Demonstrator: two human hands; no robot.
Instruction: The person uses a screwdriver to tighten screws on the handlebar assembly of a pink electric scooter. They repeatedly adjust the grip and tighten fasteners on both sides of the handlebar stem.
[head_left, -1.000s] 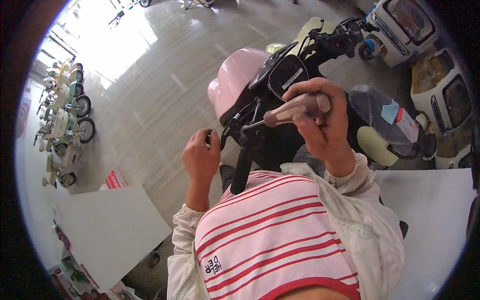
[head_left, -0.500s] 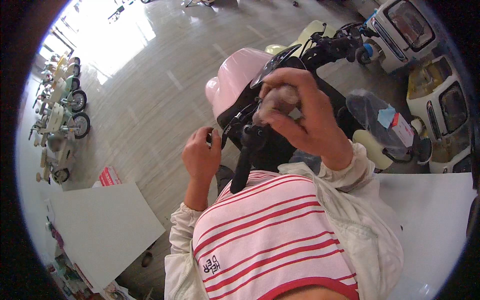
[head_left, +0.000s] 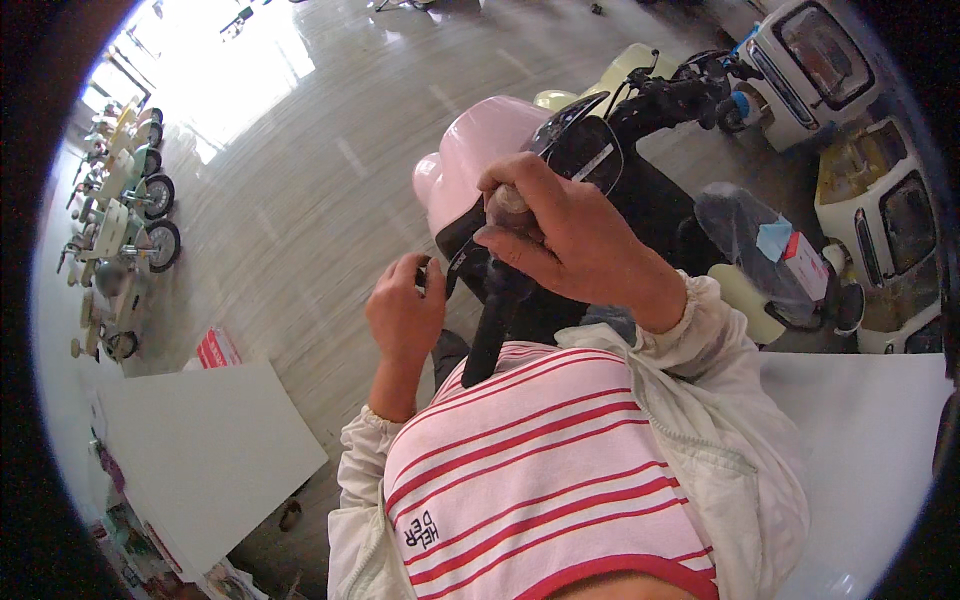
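A pink and black scooter stands in front of me, its black handlebar running to the upper right. My right hand is closed around a brownish tool handle held over the scooter's dash panel. My left hand pinches a small black part at the left end of the handlebar, beside a black lever that hangs down. The tool's tip is hidden under my right hand.
A white panel lies at the lower left and another white surface at the right. Small scooters line the left wall. Cream and white vehicles stand at the upper right. Pale tiled floor spreads beyond.
My right hand has swung from the right over to the dash panel, turning the tool so its handle is now mostly covered. My left hand has stayed at the handlebar's left end.
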